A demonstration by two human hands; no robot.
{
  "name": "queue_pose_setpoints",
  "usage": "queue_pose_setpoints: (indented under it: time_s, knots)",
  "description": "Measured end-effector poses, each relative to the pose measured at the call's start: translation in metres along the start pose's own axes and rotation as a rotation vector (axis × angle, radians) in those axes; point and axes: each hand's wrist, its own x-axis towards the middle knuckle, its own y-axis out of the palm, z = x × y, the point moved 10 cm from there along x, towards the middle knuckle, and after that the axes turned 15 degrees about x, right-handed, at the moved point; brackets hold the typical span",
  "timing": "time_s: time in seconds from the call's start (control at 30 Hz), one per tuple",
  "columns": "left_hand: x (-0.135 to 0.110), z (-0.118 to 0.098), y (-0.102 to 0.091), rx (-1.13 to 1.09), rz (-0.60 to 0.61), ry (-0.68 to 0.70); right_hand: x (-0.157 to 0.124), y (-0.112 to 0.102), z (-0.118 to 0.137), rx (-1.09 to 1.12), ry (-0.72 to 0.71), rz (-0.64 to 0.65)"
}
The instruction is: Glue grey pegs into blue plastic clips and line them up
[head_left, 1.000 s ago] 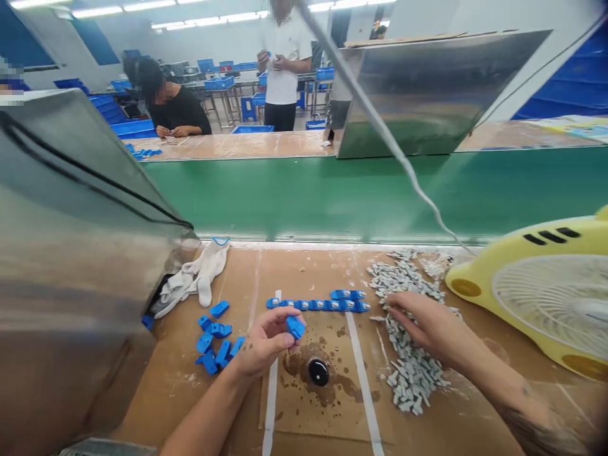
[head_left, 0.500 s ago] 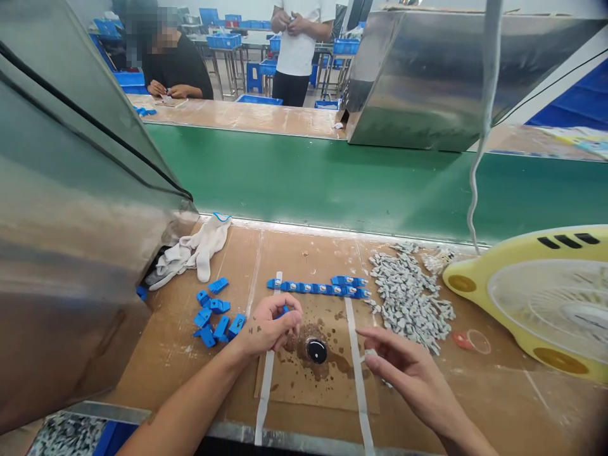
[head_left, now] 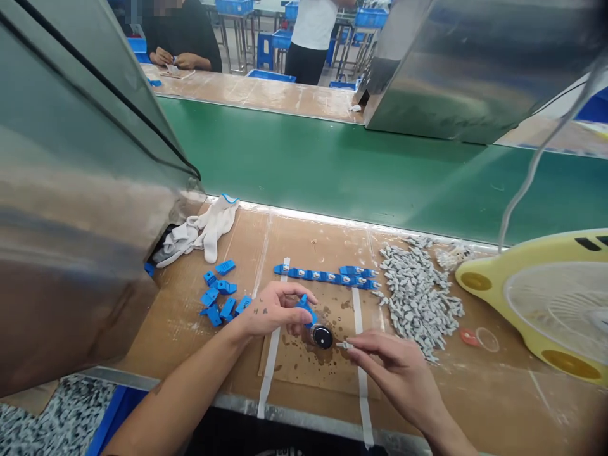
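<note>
Two bare hands work over a damp-spotted cardboard sheet on a brown-covered bench along a green conveyor belt. The left hand is nearly closed, thumb and fingertips pinching a blue plastic block just left of a glossy black disc — dish or cap, we cannot tell. The pinch seems meant to leave much of the block exposed. The right hand, thumb and forefinger drawn together, grips a slim grey piece by its right end, pale tip pointing left toward the disc; we judge this keeps the tip clear of the fingers.

We find loose blue blocks at left and a grey heap at right, apparently sorted so each hand has its own supply near. Beyond the hands, a row of blue blocks with pale inserts lies end to end, probably lined up for easy counting.

Textures vary: angular, smooth plastic; stubby grey bits; flat white tape; soft, crumpled knit gloves at far left — and, at right, a rounded yellow fan with a white grille.
</note>
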Motion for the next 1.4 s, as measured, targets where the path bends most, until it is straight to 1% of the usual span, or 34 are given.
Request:
queue_pose_setpoints:
  time_s: [0.07, 0.13, 0.33, 0.43, 0.53, 0.6, 0.7, 0.77, 0.87, 0.97, 1.07, 1.2, 1.4]
  knots:
    - [0.001, 0.002, -0.006, 0.000, -0.044, 0.012, 0.000, 0.009, 0.009, -0.073, -0.070, 0.062]
    - [0.002, 0.000, -0.008, -0.004, -0.048, 0.035, 0.001, 0.017, 0.013, -0.102, -0.099, 0.117]
    - [0.002, -0.012, -0.007, -0.029, -0.073, 0.155, 0.004, 0.025, 0.012, -0.158, -0.100, 0.183]
    - [0.003, -0.008, -0.008, -0.071, -0.096, 0.121, 0.002, 0.026, 0.010, -0.159, -0.100, 0.192]
    - [0.004, -0.002, -0.014, -0.112, -0.155, 0.063, 0.002, 0.027, 0.009, -0.150, -0.115, 0.189]
    - [0.003, 0.001, -0.013, -0.134, -0.140, 0.033, 0.003, 0.026, 0.010, -0.144, -0.123, 0.185]
    - [0.002, 0.004, -0.004, -0.139, -0.035, -0.007, 0.005, 0.022, 0.015, -0.131, -0.135, 0.173]
    - [0.001, 0.003, 0.002, -0.123, 0.017, -0.005, 0.006, 0.017, 0.021, -0.111, -0.151, 0.148]
    - [0.000, 0.001, 0.006, -0.171, 0.025, 0.041, 0.009, 0.005, 0.032, -0.031, -0.197, 0.067]
    - [0.001, 0.003, 0.011, -0.266, 0.034, 0.042, 0.014, -0.004, 0.041, 0.065, -0.237, -0.043]
    - [0.002, 0.003, 0.018, -0.295, 0.075, 0.032, 0.021, -0.002, 0.051, 0.120, -0.280, -0.100]
    - [0.000, -0.001, 0.024, -0.282, 0.120, 0.057, 0.029, 0.007, 0.061, 0.148, -0.316, -0.093]
    - [-0.002, -0.002, 0.023, -0.236, 0.122, 0.068, 0.034, 0.009, 0.059, 0.132, -0.310, -0.097]
